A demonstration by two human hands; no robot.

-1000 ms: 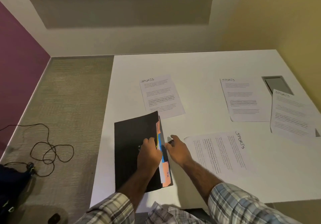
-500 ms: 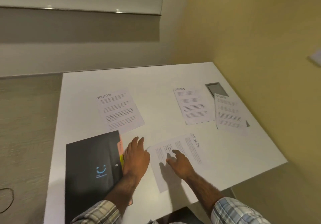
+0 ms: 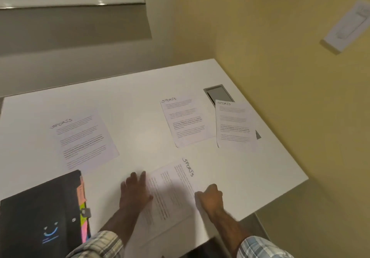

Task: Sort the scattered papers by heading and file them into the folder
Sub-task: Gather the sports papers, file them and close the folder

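Left grip [image 3: 134,193] flat, pinning near SPORTS sheet [image 3: 172,193]; right grip [image 3: 210,196] curled at its edge, hold unclear. I risk creasing it.

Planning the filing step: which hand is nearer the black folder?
Left. The left hand lies flat right of the black folder; the right hand sits farther right, across the nearest sheet.

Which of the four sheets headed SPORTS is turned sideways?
The sheet nearest the person: its heading runs sideways along its right end, while the other three sheets face the person upright.
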